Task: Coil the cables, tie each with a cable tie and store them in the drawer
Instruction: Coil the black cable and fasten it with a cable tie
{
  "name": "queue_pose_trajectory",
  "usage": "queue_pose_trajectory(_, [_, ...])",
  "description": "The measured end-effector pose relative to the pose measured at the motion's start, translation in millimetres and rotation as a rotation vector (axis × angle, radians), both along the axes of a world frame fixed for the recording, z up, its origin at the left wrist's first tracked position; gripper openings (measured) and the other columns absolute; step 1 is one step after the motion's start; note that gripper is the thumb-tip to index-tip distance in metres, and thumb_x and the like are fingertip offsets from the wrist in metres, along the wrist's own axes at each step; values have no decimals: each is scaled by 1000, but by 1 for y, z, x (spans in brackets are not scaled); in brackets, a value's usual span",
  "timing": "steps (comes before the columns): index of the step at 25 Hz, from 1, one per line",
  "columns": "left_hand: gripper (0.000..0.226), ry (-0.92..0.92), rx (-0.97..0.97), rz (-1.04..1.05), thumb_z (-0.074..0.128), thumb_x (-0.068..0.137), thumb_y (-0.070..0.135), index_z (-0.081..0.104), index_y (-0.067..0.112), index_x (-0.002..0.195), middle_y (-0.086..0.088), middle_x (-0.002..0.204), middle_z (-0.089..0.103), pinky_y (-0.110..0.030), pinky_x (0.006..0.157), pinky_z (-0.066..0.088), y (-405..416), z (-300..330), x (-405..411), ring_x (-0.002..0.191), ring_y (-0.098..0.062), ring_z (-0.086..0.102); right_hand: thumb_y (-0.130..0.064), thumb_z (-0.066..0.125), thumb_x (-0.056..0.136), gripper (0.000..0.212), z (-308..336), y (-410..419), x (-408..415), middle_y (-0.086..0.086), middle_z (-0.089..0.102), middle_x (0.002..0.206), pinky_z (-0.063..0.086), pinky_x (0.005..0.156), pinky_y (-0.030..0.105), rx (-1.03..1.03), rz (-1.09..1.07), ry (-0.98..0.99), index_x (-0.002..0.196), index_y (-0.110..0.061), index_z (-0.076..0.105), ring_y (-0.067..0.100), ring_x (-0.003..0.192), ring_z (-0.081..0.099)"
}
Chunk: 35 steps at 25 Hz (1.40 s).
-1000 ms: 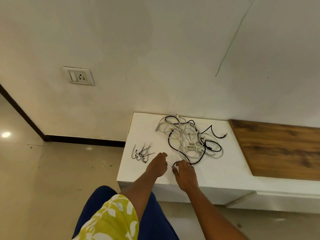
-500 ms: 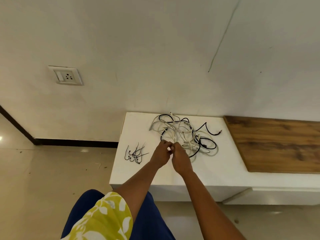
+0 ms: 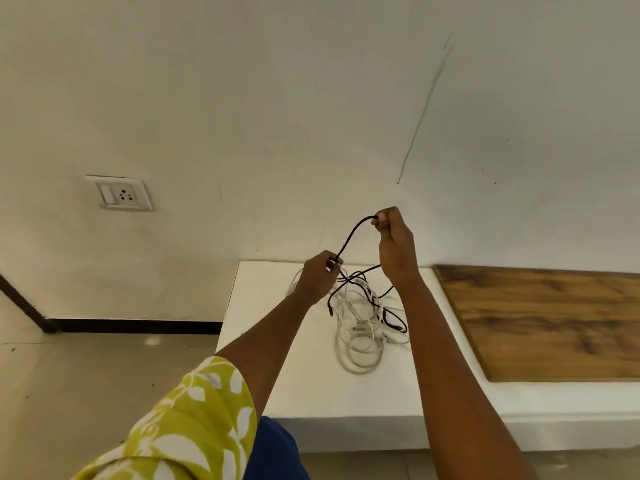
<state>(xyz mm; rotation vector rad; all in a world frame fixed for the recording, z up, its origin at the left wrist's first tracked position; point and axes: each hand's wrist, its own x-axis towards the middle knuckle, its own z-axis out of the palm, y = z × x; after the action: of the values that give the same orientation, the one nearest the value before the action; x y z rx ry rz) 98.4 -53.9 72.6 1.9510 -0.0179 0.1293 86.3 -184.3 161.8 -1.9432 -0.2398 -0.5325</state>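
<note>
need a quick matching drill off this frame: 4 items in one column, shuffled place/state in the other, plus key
Items
1. black cable
2. white cables
3. wall socket
4. wooden panel

States
A. mounted on the wall, left of the hands
B. lying flat at the right of the white cabinet top
C. lifted, pinched by left hand and right hand
D. tangled in a heap on the cabinet top

Pairs: 1-C, 2-D, 3-A, 4-B
</note>
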Motion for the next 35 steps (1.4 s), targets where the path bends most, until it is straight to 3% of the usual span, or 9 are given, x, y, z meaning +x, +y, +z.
queue_pose_trajectory(5, [17, -21, -121, 100, 52, 91, 2, 61, -9, 102, -13, 83, 60, -39, 73, 54, 2, 28, 18, 61, -22, 58, -13, 35, 101, 20, 22, -25, 3, -3, 56, 85, 36, 71, 22, -183, -59, -122, 93, -5, 51, 17, 81, 52])
queue_pose_trajectory(9, [16, -116, -245, 193, 57, 90, 2, 62, -9, 101, -14, 82, 60, -41, 81, 55, 16, 56, 29, 71, -30, 60, -22, 41, 100, 23, 21, -53, 8, 7, 60, 87, 36, 69, 30, -370, -209, -75, 97, -3, 54, 23, 82, 52])
queue_pose_trajectory(13, [11, -123, -400, 126, 57, 89, -1, 64, -4, 98, -9, 75, 61, -26, 73, 58, 21, 87, 35, 60, -17, 64, -19, 40, 101, 22, 18, -52, 7, -2, 57, 86, 35, 72, 24, -77, -99, 128, 95, -7, 58, 10, 75, 49])
queue_pose_trajectory(16, [13, -41, -538, -35, 56, 90, -3, 64, 0, 100, -12, 86, 63, -23, 78, 57, 15, 106, 37, 71, -17, 66, -27, 40, 101, 28, 22, -39, 5, -6, 47, 73, 33, 61, 17, 237, 63, 284, 87, -14, 60, 6, 63, 39])
queue_pose_trajectory(19, [12, -92, -434, 8, 58, 92, 10, 65, 4, 100, -8, 93, 67, -26, 82, 52, 10, 117, 35, 84, -16, 63, -28, 40, 101, 29, 30, -30, 5, -5, 42, 66, 30, 57, 18, 277, 80, 303, 83, -17, 60, 8, 59, 36])
queue_pose_trajectory(25, [19, -486, -80, 11, 54, 91, -2, 69, 0, 102, -10, 84, 67, -4, 71, 42, 20, 140, 28, 73, -12, 57, -39, 38, 99, 44, 59, -17, 6, 3, 50, 60, 41, 57, 24, 295, 130, 418, 75, -12, 63, 13, 50, 46])
queue_pose_trajectory(28, [22, -608, 315, -65, 55, 92, 5, 69, 5, 108, -17, 89, 65, -26, 76, 47, 21, 147, 24, 81, -22, 59, -48, 36, 98, 50, 76, 2, 6, 1, 55, 58, 45, 52, 20, 193, 204, 451, 75, -13, 64, 11, 46, 49])
queue_pose_trajectory(30, [24, -606, 472, -86, 51, 95, 9, 67, 7, 112, -16, 92, 61, -32, 74, 45, 22, 146, 22, 82, -24, 57, -43, 39, 98, 43, 78, 14, 7, -3, 51, 60, 37, 51, 16, 127, 181, 386, 75, -15, 61, 8, 50, 43])
queue_pose_trajectory(35, [33, -498, 350, -134, 37, 88, -10, 56, 4, 111, -1, 101, 54, -11, 72, 36, 36, 118, 8, 82, -6, 48, -31, 39, 101, 33, 71, 19, 5, -6, 47, 70, 31, 64, 17, 295, 76, 195, 72, -19, 49, 6, 64, 41])
